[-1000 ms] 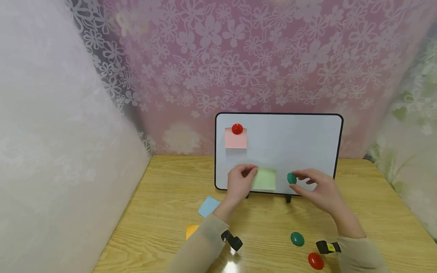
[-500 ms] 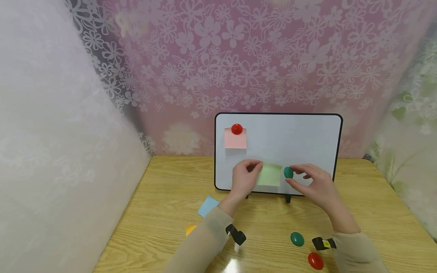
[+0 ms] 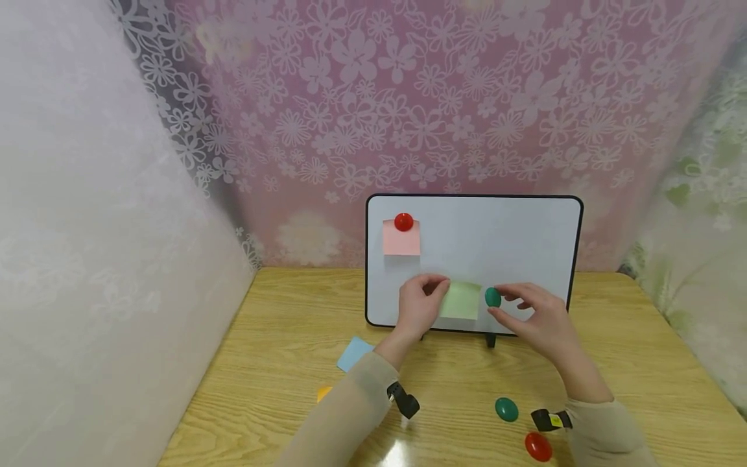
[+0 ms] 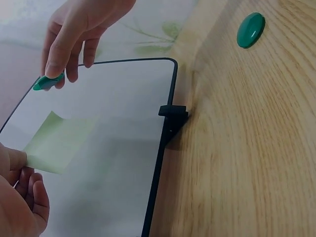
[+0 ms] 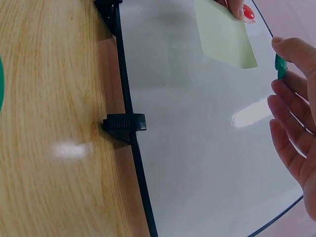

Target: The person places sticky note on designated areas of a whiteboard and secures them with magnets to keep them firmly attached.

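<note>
My left hand (image 3: 418,303) pinches a pale green sticky note (image 3: 460,301) by its upper left corner, in front of the lower middle of a whiteboard (image 3: 496,240). In the left wrist view the far corner of the note (image 4: 59,143) curls up. Just right of the note, my right hand (image 3: 538,318) pinches a green oval magnet (image 3: 493,297) between thumb and fingertips. The right wrist view shows that magnet (image 5: 280,66) edge-on, its other fingers loosely spread. A pink sticky note (image 3: 401,241) hangs at the board's upper left under a red magnet (image 3: 404,222).
On the wooden table (image 3: 280,324) lie a blue sticky note (image 3: 354,353) and an orange one (image 3: 323,393), partly hidden by the left sleeve. A second green magnet (image 3: 506,409) and a red magnet (image 3: 538,447) lie near the right forearm. Black feet (image 3: 490,340) support the board.
My left hand has moved right and slightly up with the green note. My right hand has brought the green magnet a little left and up, closer to it. Both barely moved in the last half second.
</note>
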A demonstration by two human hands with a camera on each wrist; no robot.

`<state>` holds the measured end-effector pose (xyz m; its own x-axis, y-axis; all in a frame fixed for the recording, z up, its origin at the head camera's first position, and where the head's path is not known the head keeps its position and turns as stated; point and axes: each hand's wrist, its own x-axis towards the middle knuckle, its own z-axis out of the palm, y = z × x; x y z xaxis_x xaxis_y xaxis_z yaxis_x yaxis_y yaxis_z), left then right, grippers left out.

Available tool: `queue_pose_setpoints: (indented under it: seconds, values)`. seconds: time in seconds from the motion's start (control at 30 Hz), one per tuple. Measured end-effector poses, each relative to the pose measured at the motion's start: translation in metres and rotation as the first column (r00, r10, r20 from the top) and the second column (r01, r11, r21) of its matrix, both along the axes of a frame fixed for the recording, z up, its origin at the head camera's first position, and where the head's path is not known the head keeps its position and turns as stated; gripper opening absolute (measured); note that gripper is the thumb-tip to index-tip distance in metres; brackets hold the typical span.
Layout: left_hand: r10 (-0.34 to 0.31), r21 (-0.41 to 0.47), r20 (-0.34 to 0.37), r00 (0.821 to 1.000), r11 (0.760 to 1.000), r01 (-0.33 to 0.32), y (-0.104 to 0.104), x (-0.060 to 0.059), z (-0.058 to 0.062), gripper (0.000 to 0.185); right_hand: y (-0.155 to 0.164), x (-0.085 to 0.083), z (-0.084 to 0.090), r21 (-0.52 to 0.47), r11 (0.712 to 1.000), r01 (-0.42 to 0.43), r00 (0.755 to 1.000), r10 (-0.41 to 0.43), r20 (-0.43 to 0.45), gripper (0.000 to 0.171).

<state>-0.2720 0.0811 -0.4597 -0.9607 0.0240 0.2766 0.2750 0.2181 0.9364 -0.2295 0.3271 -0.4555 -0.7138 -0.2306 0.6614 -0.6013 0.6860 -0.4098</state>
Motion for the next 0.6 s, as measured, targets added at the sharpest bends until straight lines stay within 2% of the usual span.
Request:
queue_pose_setpoints:
  seconds: [0.33, 0.6]
  values:
    - [-0.009, -0.02, 0.034, 0.999, 1.0, 0.01, -0.0008, 0.0023, -0.0036, 0.012, -0.0007, 0.0044, -0.006, -0.013, 1.0, -0.002, 1.0, 0.002, 0.008, 0.048]
    - [-0.029, -0.085, -0.037, 0.999, 0.996, 0.026, -0.0006, -0.0009, -0.0025, 0.012, -0.0025, 0.0029, -0.0083, -0.016, 1.0, -0.006, 1.0, 0.006, -0.008, 0.049]
